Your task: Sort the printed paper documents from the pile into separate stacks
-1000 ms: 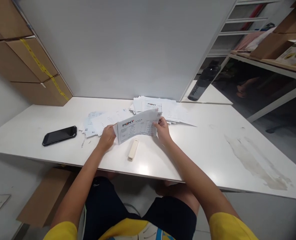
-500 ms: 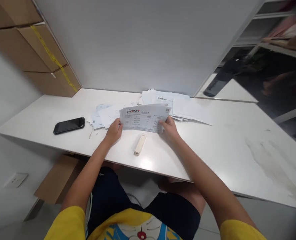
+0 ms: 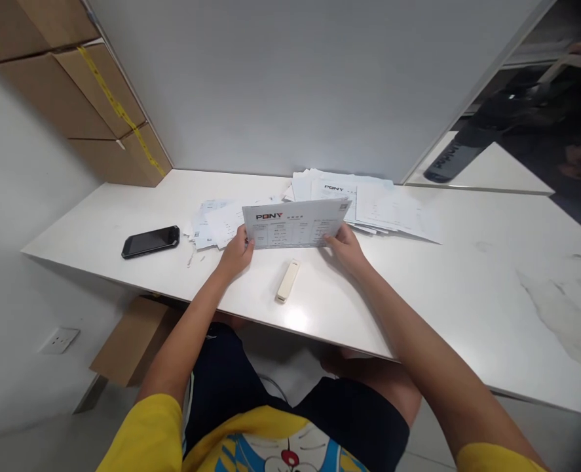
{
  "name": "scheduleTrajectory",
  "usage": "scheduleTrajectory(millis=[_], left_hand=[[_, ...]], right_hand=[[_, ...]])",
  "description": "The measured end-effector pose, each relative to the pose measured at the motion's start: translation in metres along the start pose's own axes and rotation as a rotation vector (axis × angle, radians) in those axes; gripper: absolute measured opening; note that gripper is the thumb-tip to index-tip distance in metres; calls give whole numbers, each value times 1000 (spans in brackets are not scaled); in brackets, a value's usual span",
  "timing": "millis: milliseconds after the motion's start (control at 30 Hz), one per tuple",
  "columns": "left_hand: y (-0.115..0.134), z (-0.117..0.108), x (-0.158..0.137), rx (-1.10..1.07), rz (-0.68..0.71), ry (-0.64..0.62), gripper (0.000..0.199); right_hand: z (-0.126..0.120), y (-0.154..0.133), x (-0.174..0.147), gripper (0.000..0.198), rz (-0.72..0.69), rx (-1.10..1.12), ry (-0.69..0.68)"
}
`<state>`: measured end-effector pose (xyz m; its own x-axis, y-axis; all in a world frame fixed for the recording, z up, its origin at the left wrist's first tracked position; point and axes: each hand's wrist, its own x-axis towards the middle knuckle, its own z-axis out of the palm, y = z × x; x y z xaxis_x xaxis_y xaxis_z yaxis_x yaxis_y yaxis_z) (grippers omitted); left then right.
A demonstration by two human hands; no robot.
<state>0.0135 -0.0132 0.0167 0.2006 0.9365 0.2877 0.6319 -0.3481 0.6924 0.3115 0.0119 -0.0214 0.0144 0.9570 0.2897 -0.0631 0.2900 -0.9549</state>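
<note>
Printed paper sheets (image 3: 295, 225) headed "PONY" are held up between my two hands, tilted above the white table. My left hand (image 3: 238, 254) grips their left edge, thumb on the front. On the right edge, my right hand (image 3: 346, 248) pinches them, its thumb over the print and its fingers behind. A cream-coloured stapler (image 3: 288, 280) lies on the table just below the sheets. Behind them on the right rests a messy pile of papers (image 3: 378, 200), with a smaller spread of papers (image 3: 216, 221) to the left.
A black phone (image 3: 150, 242) lies at the left of the white table (image 3: 442, 295). Cardboard boxes (image 3: 113, 111) are stacked in the left corner, and another cardboard box (image 3: 130, 341) stands under the table. A dark bottle (image 3: 447, 157) lies at the back right.
The held sheets now look squarer, their lower edges aligned, and tilt more upright. Both hands keep their grip. The whole view has shifted slightly.
</note>
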Motion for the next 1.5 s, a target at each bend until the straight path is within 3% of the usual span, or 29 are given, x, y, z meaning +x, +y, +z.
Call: scheduleTrajectory(millis=[433, 867, 1000, 1067, 1133, 1200, 1333, 1367, 1433, 1500], left_hand=[[-3, 2, 4, -75, -24, -45, 47], [-2, 3, 7, -125, -19, -78, 58], [-4, 1, 9, -122, -21, -67, 63], [-2, -1, 8, -79, -11, 2, 68], [8, -1, -1, 0, 15, 115, 71], [27, 3, -20, 78, 90, 134, 69], [66, 16, -74, 171, 422, -288, 54], [71, 18, -86, 206, 472, -340, 50], [74, 21, -105, 234, 492, -327, 44], [69, 20, -116, 244, 462, -262, 50]], right_hand=[[-5, 6, 3, 33, 81, -41, -53], [-3, -2, 0, 41, 35, -97, -53], [-3, 1, 0, 39, 37, -86, -40], [-4, 1, 0, 38, 45, -75, -39], [-4, 1, 0, 36, 51, -67, -29], [-4, 0, 0, 34, 61, -50, -11], [-4, -3, 1, 35, 104, 20, -1], [-4, -4, 2, 36, 106, 39, -1], [-4, -7, 2, 36, 108, 68, 4], [-4, -12, 1, 35, 126, 86, 7]])
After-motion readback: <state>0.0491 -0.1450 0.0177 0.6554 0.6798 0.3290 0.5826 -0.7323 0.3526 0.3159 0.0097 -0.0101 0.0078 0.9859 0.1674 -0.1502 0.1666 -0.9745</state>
